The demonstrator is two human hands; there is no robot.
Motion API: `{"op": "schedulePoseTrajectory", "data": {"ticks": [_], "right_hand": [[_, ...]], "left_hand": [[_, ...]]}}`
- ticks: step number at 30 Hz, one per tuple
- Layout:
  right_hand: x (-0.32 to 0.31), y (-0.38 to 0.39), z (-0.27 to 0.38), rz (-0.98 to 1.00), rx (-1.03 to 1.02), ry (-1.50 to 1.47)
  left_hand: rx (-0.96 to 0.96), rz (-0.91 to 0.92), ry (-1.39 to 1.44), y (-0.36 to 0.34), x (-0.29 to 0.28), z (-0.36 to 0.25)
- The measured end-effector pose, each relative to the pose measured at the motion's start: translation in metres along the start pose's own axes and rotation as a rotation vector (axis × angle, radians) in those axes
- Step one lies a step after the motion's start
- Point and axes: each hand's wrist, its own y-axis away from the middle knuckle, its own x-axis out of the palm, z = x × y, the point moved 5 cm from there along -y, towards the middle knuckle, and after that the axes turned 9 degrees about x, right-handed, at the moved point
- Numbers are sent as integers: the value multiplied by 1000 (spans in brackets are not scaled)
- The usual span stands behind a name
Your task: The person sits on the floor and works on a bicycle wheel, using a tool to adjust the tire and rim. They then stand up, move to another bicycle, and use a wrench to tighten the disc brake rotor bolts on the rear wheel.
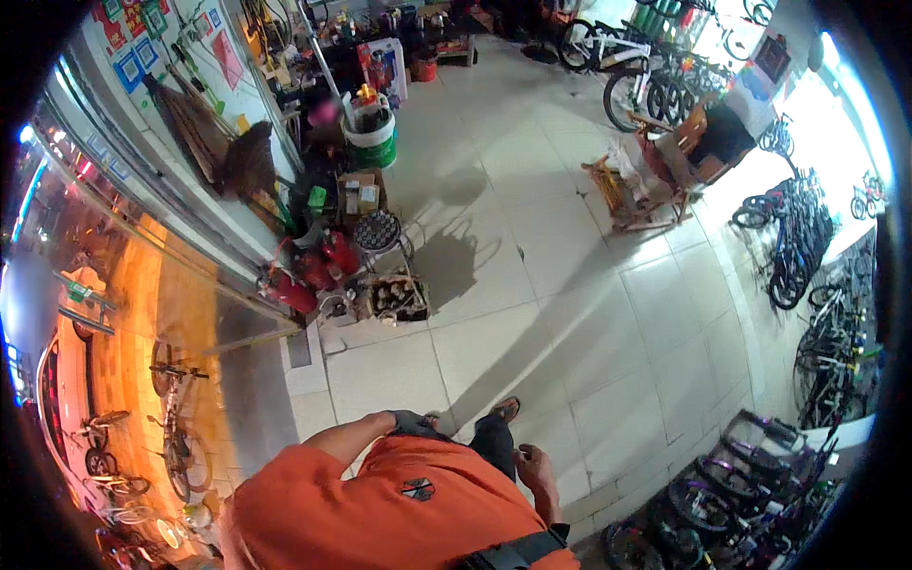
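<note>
I stand on a pale tiled floor (494, 351) in an orange shirt and dark trousers. My right hand (535, 466) hangs beside my right thigh, its fingers loosely curled; whatever may be inside them is hidden. A dark band circles that wrist. My left forearm (356, 439) bends across to the front of my left hip. There it ends at something dark grey (415, 424), and the fingers of my left hand are hidden. One sandalled foot (506, 408) shows ahead of me. A dark strap (518, 551) crosses my shirt at the lower edge.
Red containers (290, 287), a round-topped stool (378, 231) and a green-and-white bucket (372, 138) line the left wall. A wooden chair (665, 171) stands ahead on the right. Bicycles (703, 494) crowd the right side. Beyond the glass at left, a bicycle (176, 427) stands outside.
</note>
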Motion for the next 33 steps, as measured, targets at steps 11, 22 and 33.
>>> {"op": "schedulePoseTrajectory", "data": {"ticks": [11, 22, 33], "right_hand": [[-165, -194, 58, 111, -180, -76], [-200, -361, 172, 231, -465, 242], [-309, -389, 271, 118, -63, 27]], "left_hand": [[-43, -526, -67, 26, -31, -99], [-143, -551, -518, -8, -104, -263], [174, -657, -893, -132, -321, -274]]}}
